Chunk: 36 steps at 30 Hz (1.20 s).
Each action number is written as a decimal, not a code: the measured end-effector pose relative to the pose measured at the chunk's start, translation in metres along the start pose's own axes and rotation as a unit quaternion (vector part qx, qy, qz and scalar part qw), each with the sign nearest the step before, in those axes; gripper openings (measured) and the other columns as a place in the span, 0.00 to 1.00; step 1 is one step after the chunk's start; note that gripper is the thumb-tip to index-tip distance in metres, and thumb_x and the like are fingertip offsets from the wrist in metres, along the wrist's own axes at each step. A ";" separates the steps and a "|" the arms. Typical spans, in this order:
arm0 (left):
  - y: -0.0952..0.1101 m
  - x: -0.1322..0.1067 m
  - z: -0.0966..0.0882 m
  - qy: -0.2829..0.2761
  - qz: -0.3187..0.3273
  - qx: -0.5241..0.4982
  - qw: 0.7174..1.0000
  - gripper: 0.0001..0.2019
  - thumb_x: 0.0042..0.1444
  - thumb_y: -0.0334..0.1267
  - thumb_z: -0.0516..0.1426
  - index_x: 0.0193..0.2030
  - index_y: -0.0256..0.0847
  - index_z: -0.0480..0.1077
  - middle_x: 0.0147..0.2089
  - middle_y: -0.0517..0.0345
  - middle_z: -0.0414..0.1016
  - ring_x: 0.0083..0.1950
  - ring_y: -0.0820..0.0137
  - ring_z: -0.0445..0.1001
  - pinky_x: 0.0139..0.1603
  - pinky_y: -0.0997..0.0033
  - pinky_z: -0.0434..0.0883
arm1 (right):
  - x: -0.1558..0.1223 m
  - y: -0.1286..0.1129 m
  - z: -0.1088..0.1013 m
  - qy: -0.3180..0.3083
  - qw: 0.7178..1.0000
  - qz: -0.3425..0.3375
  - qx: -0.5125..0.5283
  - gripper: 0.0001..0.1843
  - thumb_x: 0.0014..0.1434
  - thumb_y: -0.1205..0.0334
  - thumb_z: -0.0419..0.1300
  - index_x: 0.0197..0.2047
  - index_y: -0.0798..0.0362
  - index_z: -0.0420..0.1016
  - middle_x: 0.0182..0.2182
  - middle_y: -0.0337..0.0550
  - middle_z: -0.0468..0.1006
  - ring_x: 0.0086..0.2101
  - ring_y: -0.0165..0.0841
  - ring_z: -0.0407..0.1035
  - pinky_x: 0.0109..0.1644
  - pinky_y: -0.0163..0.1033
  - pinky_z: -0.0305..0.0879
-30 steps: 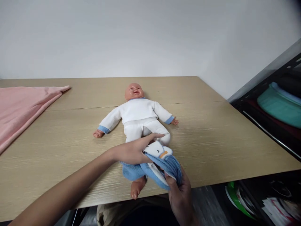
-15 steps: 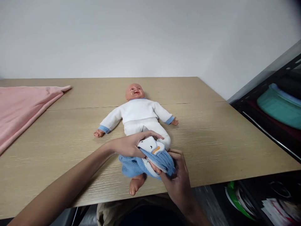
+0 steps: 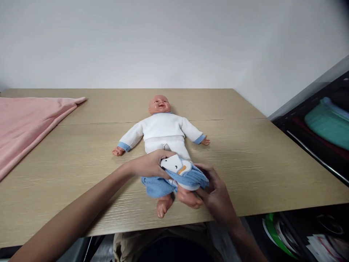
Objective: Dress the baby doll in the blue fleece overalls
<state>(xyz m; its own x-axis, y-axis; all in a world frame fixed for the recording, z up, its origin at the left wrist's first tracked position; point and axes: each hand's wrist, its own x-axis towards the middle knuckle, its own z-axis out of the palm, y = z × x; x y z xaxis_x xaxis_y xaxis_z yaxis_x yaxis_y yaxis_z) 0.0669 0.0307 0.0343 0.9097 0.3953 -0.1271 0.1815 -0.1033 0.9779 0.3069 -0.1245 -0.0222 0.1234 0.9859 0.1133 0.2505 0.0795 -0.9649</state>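
Observation:
A baby doll (image 3: 164, 126) in a white top and white trousers lies on its back, feet towards me. Blue fleecy pants (image 3: 158, 186) with a white duck-face patch (image 3: 177, 163) are bunched around its lower legs. Both bare feet stick out below the blue cloth, the foot on the right (image 3: 188, 196) tilted sideways. My left hand (image 3: 152, 164) is closed on the cloth beside the patch, thumb on top. My right hand (image 3: 215, 189) grips the bunched edge on the right, by the doll's ankle; some of its fingers are hidden behind the cloth.
A pink cloth (image 3: 27, 127) lies on the left of the wooden table (image 3: 259, 160). To the right stands a black rack (image 3: 308, 145) with a folded green cloth (image 3: 329, 122). Below the table's front edge are a green ring-shaped item (image 3: 275, 229) and other articles.
The blue pants' right side has slid up over the doll's foot, which now shows fully. My right hand has moved slightly up and right with the cloth; my left keeps its hold.

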 end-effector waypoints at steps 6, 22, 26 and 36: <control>0.006 0.004 0.003 0.003 0.017 0.034 0.999 0.24 0.56 0.51 0.76 0.52 0.40 0.81 0.49 0.54 0.84 0.52 0.59 0.79 0.54 0.63 0.74 | 0.040 -0.004 -0.037 -0.207 0.976 0.073 0.007 0.19 0.69 0.45 0.70 0.50 0.52 0.80 0.42 0.43 0.85 0.43 0.42 0.80 0.47 0.43 0.77; 0.022 -0.011 0.013 0.119 0.043 0.132 0.983 0.15 0.71 0.51 0.66 0.52 0.42 0.75 0.53 0.55 0.76 0.56 0.60 0.73 0.60 0.64 0.70 | 0.124 -0.006 -0.047 -0.352 0.934 -0.011 0.063 0.17 0.69 0.47 0.68 0.50 0.49 0.73 0.37 0.35 0.73 0.38 0.34 0.68 0.43 0.37 0.67; 0.032 -0.026 0.013 0.144 -0.033 0.183 0.972 0.25 0.65 0.57 0.70 0.60 0.46 0.73 0.52 0.57 0.78 0.51 0.60 0.75 0.51 0.65 0.71 | 0.138 -0.006 -0.042 -0.406 0.909 -0.063 0.064 0.20 0.68 0.42 0.69 0.48 0.50 0.73 0.38 0.36 0.68 0.39 0.34 0.64 0.43 0.37 0.62; 0.014 -0.081 -0.024 0.154 -0.131 0.204 0.958 0.22 0.64 0.60 0.68 0.54 0.47 0.79 0.53 0.57 0.83 0.56 0.55 0.79 0.57 0.64 0.74 | 0.143 -0.002 -0.023 -0.300 0.953 -0.046 0.019 0.23 0.77 0.36 0.58 0.47 0.49 0.72 0.36 0.36 0.64 0.35 0.33 0.59 0.40 0.38 0.60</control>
<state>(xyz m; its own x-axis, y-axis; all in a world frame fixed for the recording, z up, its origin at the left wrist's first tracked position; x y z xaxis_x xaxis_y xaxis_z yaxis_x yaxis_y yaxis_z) -0.0129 0.0188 0.0626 0.6708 0.7009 -0.2424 0.5765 -0.2872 0.7649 0.3459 0.0129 0.0010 -0.4715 0.8802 0.0530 0.1981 0.1643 -0.9663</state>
